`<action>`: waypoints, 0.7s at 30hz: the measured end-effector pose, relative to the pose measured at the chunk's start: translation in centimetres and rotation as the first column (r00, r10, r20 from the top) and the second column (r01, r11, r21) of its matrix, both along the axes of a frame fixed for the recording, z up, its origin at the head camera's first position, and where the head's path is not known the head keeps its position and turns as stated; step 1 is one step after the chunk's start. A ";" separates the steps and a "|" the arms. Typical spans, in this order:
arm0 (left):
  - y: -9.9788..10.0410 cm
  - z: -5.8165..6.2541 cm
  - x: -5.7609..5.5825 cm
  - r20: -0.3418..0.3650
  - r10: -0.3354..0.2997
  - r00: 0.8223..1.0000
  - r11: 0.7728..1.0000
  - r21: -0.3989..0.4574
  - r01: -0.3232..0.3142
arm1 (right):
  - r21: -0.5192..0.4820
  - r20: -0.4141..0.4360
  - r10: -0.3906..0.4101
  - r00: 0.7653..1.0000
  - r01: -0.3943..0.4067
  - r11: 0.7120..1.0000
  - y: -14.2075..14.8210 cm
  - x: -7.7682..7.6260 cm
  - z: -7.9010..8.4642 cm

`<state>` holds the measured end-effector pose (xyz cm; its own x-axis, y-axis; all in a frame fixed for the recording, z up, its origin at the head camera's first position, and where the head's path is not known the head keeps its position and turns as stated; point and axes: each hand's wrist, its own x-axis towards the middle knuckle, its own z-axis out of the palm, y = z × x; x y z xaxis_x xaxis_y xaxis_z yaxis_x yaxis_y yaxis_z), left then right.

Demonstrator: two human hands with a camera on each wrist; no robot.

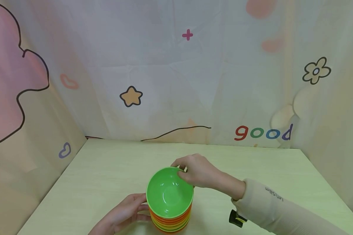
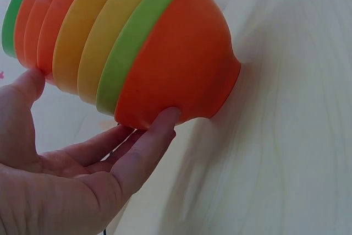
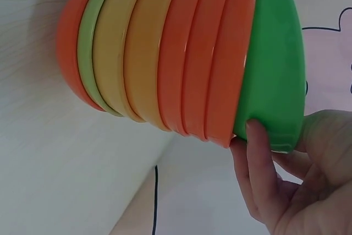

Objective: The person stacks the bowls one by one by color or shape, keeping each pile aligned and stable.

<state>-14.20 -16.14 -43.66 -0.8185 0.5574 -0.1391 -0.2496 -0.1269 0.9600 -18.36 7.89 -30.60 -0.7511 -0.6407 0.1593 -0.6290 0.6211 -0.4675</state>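
Observation:
A stack of nested bowls (image 1: 171, 224) stands near the front middle of the table. Its top piece is a bright green bowl (image 1: 170, 192), with orange, yellow, light green and a bottom orange bowl (image 2: 187, 53) beneath. My right hand (image 1: 198, 171) pinches the green bowl's far right rim, thumb over the inside and fingers outside; the right wrist view shows the fingertips low on its wall. My left hand (image 1: 123, 210) touches the stack's left side: in the left wrist view its thumb lies by the upper orange bowls and its extended fingers rest on the bottom bowl.
The pale table (image 1: 111, 169) reaches back to a printed cloth backdrop (image 1: 164, 81), which also closes off both sides. A small black object (image 1: 236, 218) hangs under the right sleeve (image 1: 267, 202).

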 end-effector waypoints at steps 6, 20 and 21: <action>0.0 0.1 0.1 0.005 0.013 1.000 1.000 -0.010 -0.013 | 0.005 0.000 -0.006 1.000 0.006 1.000 -0.1 -0.2 -0.1; 0.1 0.2 0.0 0.022 0.024 0.999 0.999 -0.032 -0.023 | 0.043 -0.014 -0.031 0.999 0.032 0.999 0.1 -0.7 -0.8; 0.1 0.2 0.0 0.021 0.023 1.000 0.999 -0.031 -0.022 | 0.042 -0.011 -0.032 0.999 0.033 0.999 0.1 -0.7 -0.8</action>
<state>-14.20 -16.01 -43.48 -0.8274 0.5341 -0.1738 -0.2678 -0.1031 0.9579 -19.07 8.03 -31.44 -0.7701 -0.6223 0.1402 -0.6127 0.6606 -0.4339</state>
